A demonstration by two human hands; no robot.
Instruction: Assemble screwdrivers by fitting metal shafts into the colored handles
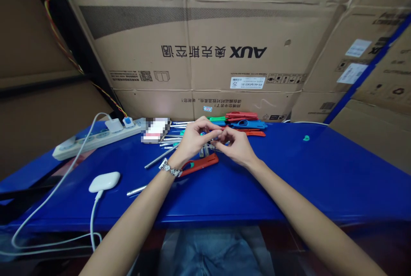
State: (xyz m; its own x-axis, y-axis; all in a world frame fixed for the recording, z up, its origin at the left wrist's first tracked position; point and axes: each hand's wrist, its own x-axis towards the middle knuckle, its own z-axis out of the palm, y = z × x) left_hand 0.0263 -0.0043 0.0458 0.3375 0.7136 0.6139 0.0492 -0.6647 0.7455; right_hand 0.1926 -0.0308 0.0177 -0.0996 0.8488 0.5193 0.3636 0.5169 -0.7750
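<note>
My left hand [196, 138] and my right hand [236, 146] meet over the middle of the blue table, fingertips pinched close together. Whatever small part they hold is mostly covered by the fingers. Under my left wrist lies an orange long-neck lighter [203, 165] with a metal tube and a green trigger. Small clear pieces [202, 152] show just below the fingertips. Behind my hands are more lighters: a red one [240, 115], a blue one [249, 124] and a green one [217, 118]. Several metal tubes [160, 157] point left from the pile.
A phone [156, 131] lies left of the lighters, beside a white power strip [96, 141] with plugs. Nearer sits a white case [104, 181] on a cable. To the right is a small teal piece [306, 138]. Cardboard [218, 23] walls the back.
</note>
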